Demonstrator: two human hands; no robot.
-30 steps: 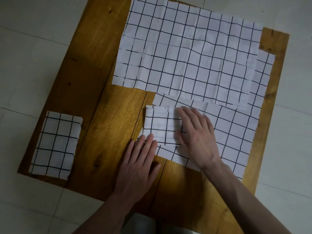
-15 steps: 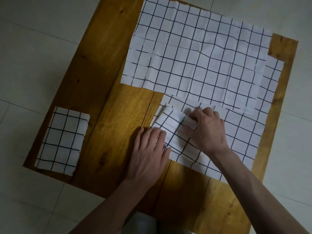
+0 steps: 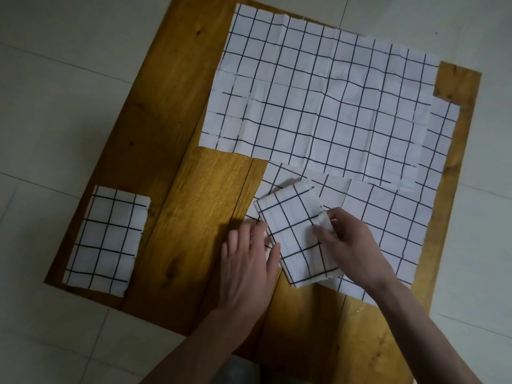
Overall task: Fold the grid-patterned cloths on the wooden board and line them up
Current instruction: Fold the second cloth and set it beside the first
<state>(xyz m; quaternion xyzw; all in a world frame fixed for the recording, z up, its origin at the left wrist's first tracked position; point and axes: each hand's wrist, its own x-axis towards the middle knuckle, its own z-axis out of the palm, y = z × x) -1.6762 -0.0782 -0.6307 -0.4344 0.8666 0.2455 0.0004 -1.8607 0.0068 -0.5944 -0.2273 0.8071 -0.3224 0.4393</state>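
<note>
A small folded grid cloth (image 3: 296, 234) lies tilted on top of a flat unfolded grid cloth (image 3: 393, 231) at the board's near right. My right hand (image 3: 349, 242) pinches the folded cloth's right edge with curled fingers. My left hand (image 3: 249, 259) lies flat with straight fingers touching the folded cloth's left edge. Another folded grid cloth (image 3: 106, 236) sits at the near left corner of the wooden board (image 3: 188, 206). A large unfolded grid cloth (image 3: 318, 98) covers the far half.
The board rests on a pale tiled floor (image 3: 55, 92). Bare wood shows down the board's left and middle strip and along its near edge. The large cloth overlaps the flat one under my hands.
The folded cloth has turned from lying level to tilted and slid slightly toward me. My right hand went from pressing flat to pinching its edge. My left hand stayed beside its left edge.
</note>
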